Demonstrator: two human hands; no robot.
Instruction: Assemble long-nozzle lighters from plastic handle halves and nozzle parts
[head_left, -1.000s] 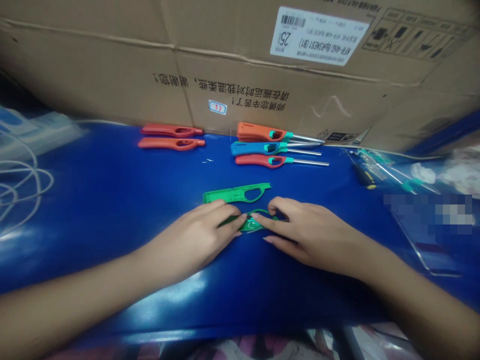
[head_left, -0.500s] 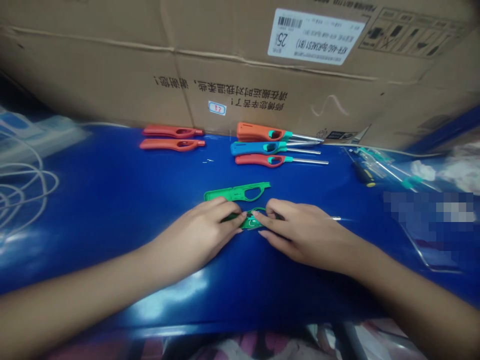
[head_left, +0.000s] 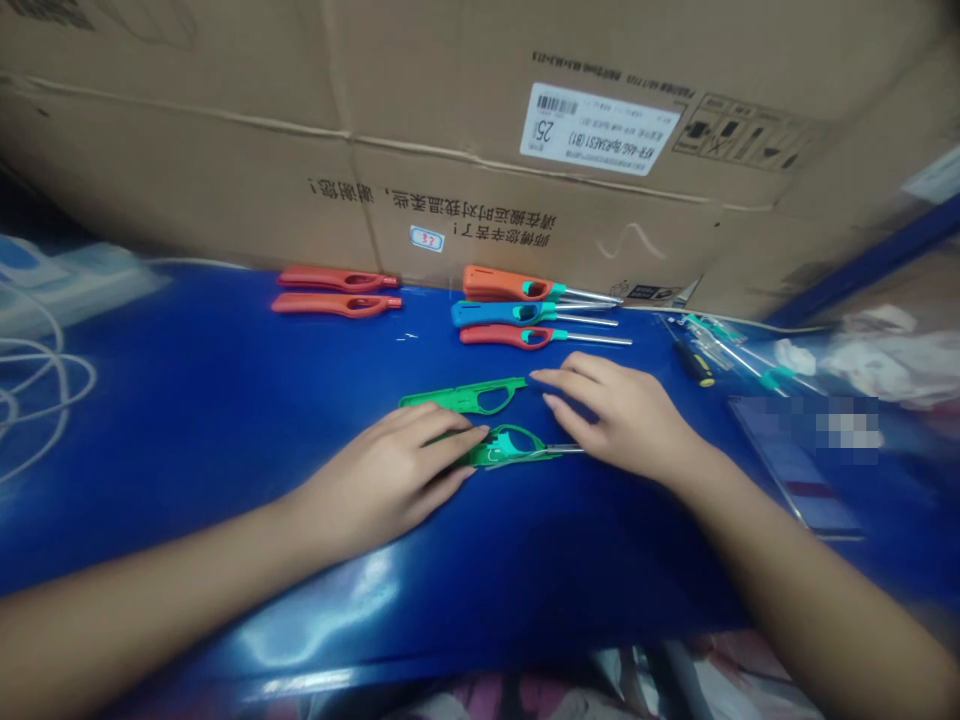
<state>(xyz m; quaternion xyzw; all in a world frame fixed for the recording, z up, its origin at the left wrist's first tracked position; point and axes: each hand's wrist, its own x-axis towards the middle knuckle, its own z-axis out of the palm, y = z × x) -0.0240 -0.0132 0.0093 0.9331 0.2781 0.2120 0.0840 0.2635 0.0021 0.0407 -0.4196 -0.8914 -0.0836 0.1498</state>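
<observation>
The blue desk point(head_left: 525, 585) carries the filled green shell point(head_left: 510, 455); the left hand's point(head_left: 397, 465) fingers clamp its left end, best held steady so the parts stay seated; over its metal rod point(head_left: 568, 449), the right hand's point(head_left: 622, 410) fingers stand apart; just beyond it lies the other green half point(head_left: 459, 398).

The right hand point(head_left: 630, 420) has left the lower green shell point(head_left: 507, 456) and moved forward to just beside the tip of the upper green shell point(head_left: 451, 399), uncovering the turquoise trigger point(head_left: 513, 440) and the metal tube's point(head_left: 566, 449) inner end.
</observation>
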